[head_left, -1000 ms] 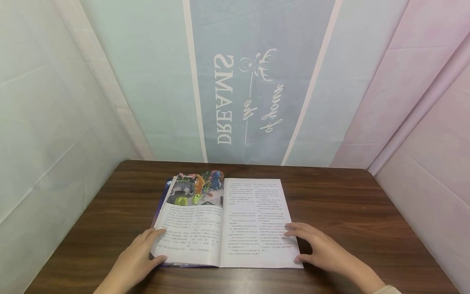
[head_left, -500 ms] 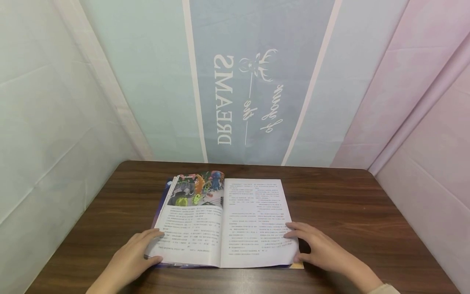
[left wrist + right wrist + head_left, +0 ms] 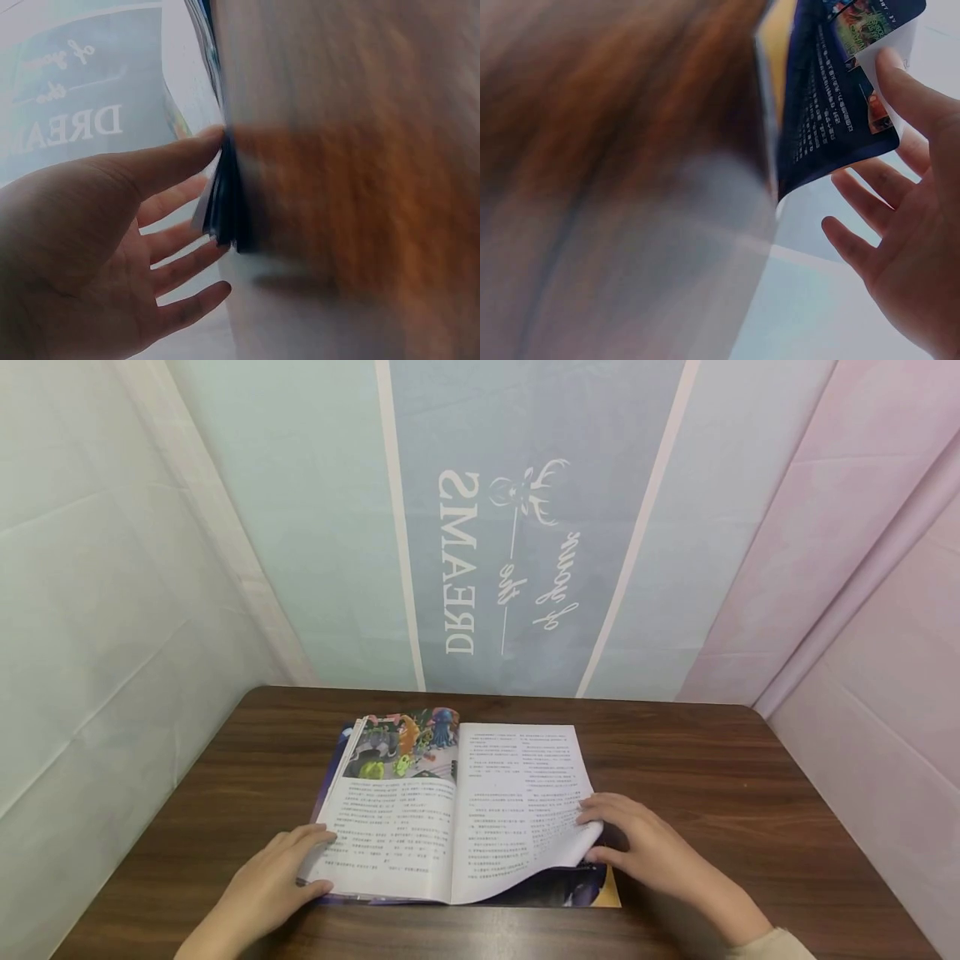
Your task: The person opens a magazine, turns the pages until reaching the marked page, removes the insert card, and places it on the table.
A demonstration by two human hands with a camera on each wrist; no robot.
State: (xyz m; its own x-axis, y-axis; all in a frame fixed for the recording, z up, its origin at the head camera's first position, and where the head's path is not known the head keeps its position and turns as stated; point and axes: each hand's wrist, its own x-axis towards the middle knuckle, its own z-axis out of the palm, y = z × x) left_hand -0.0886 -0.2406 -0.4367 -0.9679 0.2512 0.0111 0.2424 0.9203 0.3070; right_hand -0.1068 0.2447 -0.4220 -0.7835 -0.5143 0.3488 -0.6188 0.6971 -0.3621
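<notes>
An open magazine (image 3: 491,835) lies on the table, with text on both pages and a colour picture at the top left. My left hand (image 3: 262,885) holds its lower left corner, thumb at the near edge and fingertips on the page; in the left wrist view the pages fan out between thumb (image 3: 180,161) and fingers. My right hand (image 3: 652,852) pinches the right page's outer edge, whose near corner curls up and bares a dark printed page (image 3: 562,887) beneath. The right wrist view shows this dark page (image 3: 832,112) below the lifted white page, under my thumb (image 3: 915,94).
The dark wooden table (image 3: 720,777) extends around the magazine. Behind it hangs a patterned curtain (image 3: 517,610) with mirrored lettering and a deer head. Pale cloth walls (image 3: 135,610) stand at both sides.
My right hand has lifted the right page's near corner and moved up and inward with it, baring the dark page below. My left hand has shifted slightly left.
</notes>
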